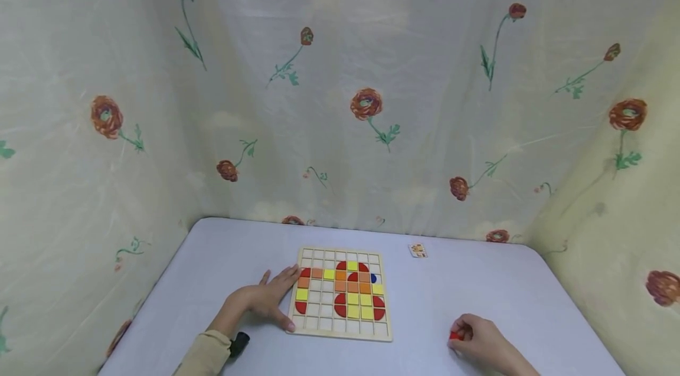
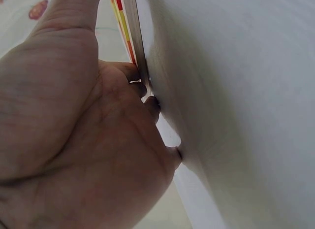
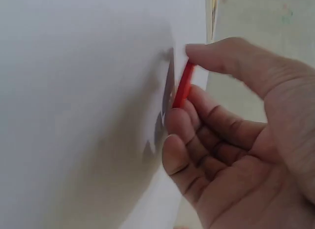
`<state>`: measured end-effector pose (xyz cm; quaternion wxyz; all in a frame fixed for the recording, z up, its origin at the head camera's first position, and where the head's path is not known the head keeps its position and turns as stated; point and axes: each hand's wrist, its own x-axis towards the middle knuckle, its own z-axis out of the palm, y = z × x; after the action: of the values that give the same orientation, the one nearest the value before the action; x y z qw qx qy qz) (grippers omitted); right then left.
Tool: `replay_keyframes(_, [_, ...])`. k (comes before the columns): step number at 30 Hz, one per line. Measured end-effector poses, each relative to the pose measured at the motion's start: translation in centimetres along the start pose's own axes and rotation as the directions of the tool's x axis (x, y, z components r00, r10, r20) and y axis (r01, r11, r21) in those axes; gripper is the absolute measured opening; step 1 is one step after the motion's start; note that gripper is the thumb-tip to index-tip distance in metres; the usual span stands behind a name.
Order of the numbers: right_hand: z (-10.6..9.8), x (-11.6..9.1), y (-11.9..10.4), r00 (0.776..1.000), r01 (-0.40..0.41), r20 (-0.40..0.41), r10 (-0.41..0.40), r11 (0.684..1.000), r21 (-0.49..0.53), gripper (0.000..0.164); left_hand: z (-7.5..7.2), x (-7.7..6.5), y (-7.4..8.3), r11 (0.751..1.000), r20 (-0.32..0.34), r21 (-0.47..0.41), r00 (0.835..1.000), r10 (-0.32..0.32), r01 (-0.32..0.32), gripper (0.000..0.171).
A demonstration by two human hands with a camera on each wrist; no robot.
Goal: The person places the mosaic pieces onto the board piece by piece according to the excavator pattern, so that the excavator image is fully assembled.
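A wooden grid board (image 1: 319, 324) lies on the table, its squares partly filled with red, orange and yellow tiles and one small blue piece (image 1: 373, 278). My left hand (image 1: 268, 298) rests at the board's left edge, fingers spread, with the thumb at the near left corner. In the left wrist view, fingertips (image 2: 129, 70) meet the board's side. Off to the right of the board, my right hand (image 1: 482, 342) pinches a red tile (image 3: 184, 85) between thumb and fingers, close over the table. The tile's full outline is partly hidden by the fingers.
A small printed card (image 1: 418, 250) lies on the white table (image 1: 441, 281), beyond the board to the right. Flower-patterned curtains (image 1: 366, 175) hang around the back and sides of the table. A dark band (image 1: 239, 345) sits at my left wrist.
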<state>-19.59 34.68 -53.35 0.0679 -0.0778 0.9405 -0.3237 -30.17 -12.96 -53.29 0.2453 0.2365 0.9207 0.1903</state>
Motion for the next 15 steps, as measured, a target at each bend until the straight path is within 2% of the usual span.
replay_keyframes(6, [2.6, 2.9, -5.6, 0.999, 0.000, 0.040, -0.001, 0.999, 0.039, 0.025, 0.1, -0.1, -0.2, 1.000, -0.002, -0.008, 1.000, 0.008, -0.008, 0.123])
replay_keyframes(9, [4.3, 4.7, -8.6, 0.990, 0.092, 0.099, -0.096, 0.995, 0.042, 0.026, 0.1, -0.1, -0.3, 1.000, -0.004, -0.005, 1.000, 0.010, -0.010, 0.122])
replay_keyframes(12, [6.3, 6.4, -11.5, 0.970, 0.187, 0.151, -0.191, 0.981, 0.044, 0.025, 0.1, 0.0, -0.3, 1.000, -0.008, -0.004, 1.000, 0.012, -0.012, 0.122])
replay_keyframes(15, [8.3, 8.0, -13.9, 0.952, 0.249, 0.176, -0.252, 0.968, 0.040, 0.022, 0.2, 0.1, -0.3, 1.000, -0.014, 0.002, 1.000, 0.017, -0.017, 0.122])
